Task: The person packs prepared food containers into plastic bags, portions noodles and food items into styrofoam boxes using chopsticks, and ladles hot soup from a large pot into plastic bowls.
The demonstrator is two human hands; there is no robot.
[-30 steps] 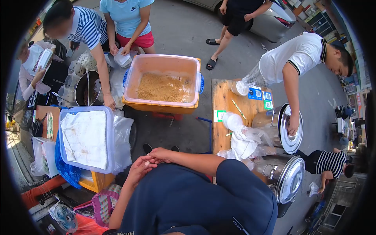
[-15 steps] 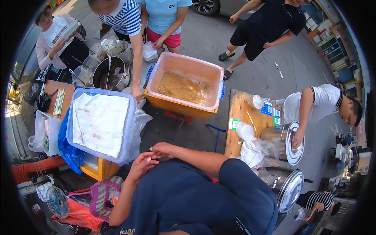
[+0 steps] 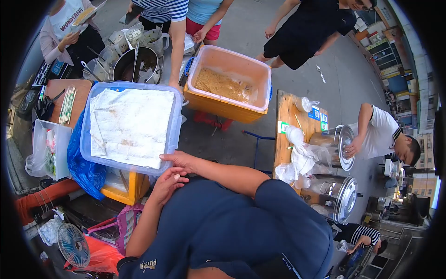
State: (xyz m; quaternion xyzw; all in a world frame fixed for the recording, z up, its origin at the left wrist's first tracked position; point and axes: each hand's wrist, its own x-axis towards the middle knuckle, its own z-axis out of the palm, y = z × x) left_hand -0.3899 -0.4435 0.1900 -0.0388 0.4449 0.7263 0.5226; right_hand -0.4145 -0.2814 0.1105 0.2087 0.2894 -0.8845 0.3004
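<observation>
A clear plastic bin [image 3: 174, 122] in front of my left side has a folded white cloth [image 3: 130, 123] spread over its top. My right hand [image 3: 180, 161] is at the bin's near right corner, its thumb on the cloth's corner; the other fingers are partly hidden by the rim. Just below it, my left hand [image 3: 168, 187] is held in front of my body, fingers loosely bent and apart, with nothing visible in them. A pink-lined tub [image 3: 232, 58] with tan noodle-like strands [image 3: 223, 86] stands beyond, to the right of the bin.
At the far left are a large pot [image 3: 116, 69] and several jugs. A person's striped sleeve [image 3: 179, 11] reaches between bin and tub. The wooden table [image 3: 284, 109] on the right carries cups and plastic bags; steel pots [image 3: 346, 195] stand beside it. A fan [image 3: 73, 245] sits lower left.
My right hand has parted from my left hand and reached forward to the corner of the cloth and bin. The view has shifted, and the person at the top right has moved slightly.
</observation>
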